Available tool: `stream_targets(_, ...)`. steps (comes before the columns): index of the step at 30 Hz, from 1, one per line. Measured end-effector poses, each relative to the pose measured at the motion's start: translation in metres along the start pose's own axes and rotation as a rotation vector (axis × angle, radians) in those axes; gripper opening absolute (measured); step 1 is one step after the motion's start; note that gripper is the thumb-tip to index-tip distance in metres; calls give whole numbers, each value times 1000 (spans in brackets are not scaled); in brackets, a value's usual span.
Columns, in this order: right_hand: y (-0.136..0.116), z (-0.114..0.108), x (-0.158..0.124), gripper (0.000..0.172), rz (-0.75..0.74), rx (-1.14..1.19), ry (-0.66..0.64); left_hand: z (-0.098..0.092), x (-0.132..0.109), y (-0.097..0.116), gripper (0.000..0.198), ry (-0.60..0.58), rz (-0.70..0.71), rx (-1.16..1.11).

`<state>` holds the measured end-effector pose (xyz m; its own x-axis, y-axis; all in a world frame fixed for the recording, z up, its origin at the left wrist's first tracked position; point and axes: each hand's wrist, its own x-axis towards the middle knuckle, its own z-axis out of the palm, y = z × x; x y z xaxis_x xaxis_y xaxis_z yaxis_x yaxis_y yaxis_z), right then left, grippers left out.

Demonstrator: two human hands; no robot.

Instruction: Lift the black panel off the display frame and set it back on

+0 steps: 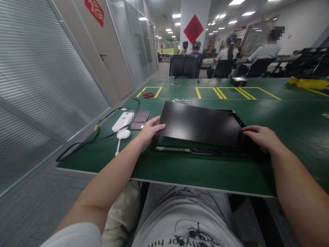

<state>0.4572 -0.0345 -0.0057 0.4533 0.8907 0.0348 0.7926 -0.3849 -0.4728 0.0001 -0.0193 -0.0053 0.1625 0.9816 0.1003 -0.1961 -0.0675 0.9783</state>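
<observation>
A flat black display panel (197, 123) is held tilted over a black frame (218, 151) lying on the green table. My left hand (151, 130) grips the panel's left edge, thumb on top and fingers at the rim. At the opposite side, my right hand (262, 135) is closed at the panel's right edge, close to the frame's side; its fingertips are partly hidden. Along the frame's near side shows a strip of green circuit board (172, 149). The panel covers most of the frame's inside.
On the green table (205, 178), a phone (140, 120), a white power strip (123, 120) and a white round charger (123, 133) with cables lie left. Farther back are red-handled scissors (148, 95), a plastic cup (171, 80) and a black box (238, 81). Several people sit beyond.
</observation>
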Motion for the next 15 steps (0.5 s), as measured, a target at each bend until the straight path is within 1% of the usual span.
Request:
stream_targets(6,5,2,7,36,-13,-21,-26,0,0,0,67,-53,39,-2)
stream_targets(10,11,8,13,42,-38,31,-9,2,-1,2,74,-69,54,-24)
stream_targets(15,13,9,17,57,31,100,11,6,-5,8,83,-97,67,-69)
